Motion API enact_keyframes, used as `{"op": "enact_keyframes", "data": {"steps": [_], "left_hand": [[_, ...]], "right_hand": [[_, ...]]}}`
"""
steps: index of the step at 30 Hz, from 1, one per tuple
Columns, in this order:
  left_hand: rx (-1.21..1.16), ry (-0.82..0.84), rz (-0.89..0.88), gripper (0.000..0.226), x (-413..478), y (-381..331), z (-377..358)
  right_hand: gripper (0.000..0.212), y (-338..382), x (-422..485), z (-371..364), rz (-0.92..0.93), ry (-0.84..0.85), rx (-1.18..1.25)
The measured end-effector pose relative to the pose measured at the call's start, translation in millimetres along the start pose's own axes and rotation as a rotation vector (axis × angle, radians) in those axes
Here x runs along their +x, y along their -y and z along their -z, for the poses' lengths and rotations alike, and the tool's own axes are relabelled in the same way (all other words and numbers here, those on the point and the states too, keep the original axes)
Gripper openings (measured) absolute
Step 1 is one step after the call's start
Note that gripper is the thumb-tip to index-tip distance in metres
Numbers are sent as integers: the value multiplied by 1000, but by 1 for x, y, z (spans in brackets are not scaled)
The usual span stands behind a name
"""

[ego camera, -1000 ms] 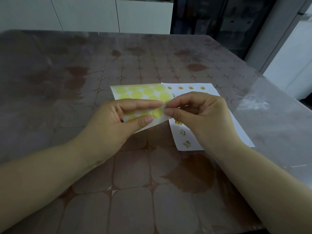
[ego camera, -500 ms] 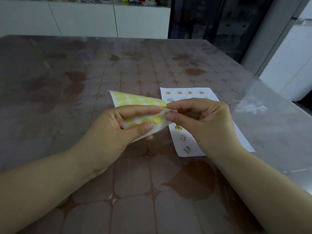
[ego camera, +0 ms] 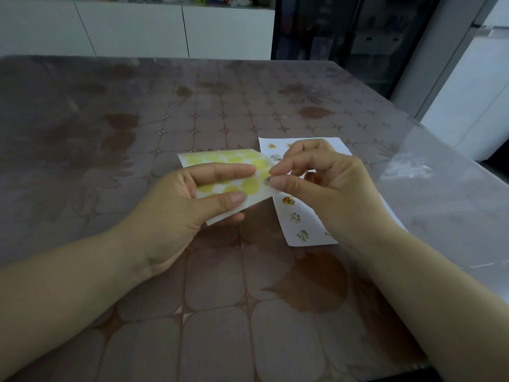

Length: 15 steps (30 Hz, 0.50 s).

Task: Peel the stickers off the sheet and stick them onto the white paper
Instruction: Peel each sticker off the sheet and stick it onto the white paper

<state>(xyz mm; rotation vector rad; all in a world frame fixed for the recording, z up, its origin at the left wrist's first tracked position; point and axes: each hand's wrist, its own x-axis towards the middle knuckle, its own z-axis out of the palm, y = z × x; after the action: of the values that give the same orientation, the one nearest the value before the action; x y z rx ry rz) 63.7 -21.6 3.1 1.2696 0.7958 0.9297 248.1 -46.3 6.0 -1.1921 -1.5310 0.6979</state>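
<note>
Peeling step: the left hand grips the yellow-dotted sticker sheet above the brown worktop; the right hand pinches 1 sticker at its edge. Next, lift it cleanly toward the white paper beside.

White paper lies flat on the brown patterned table.

The right hand covers most of the white paper, so only some of its stuck stickers show, their pictures too small to read. The left hand hides the sticker sheet's near-left part. What the right fingertips pinch at the sheet's edge is too small to tell. Both forearms run out of frame, and the tabletop is cut at the left edge.
</note>
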Motion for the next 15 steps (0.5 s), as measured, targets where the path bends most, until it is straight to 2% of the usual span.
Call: {"op": "enact_keyframes", "data": {"steps": [5,8,11,14,15], "left_hand": [[105,48,-46,42,-3,4,-1],[164,62,-81,49,-5,4,-1],[209,38,-117,50,-5,3,-2],[273,-55,-163,33,-3,1,-2],[285,-75,-168,28,-2,2,-1]], "right_hand": [[5,3,0,4,-118,-67,101],[4,9,7,20,-211,-109,30],[7,23,10,55,-327,33,-90],[26,32,-2,90,-414,172,-219],[27,30,-8,98,-451,187,-287]]}}
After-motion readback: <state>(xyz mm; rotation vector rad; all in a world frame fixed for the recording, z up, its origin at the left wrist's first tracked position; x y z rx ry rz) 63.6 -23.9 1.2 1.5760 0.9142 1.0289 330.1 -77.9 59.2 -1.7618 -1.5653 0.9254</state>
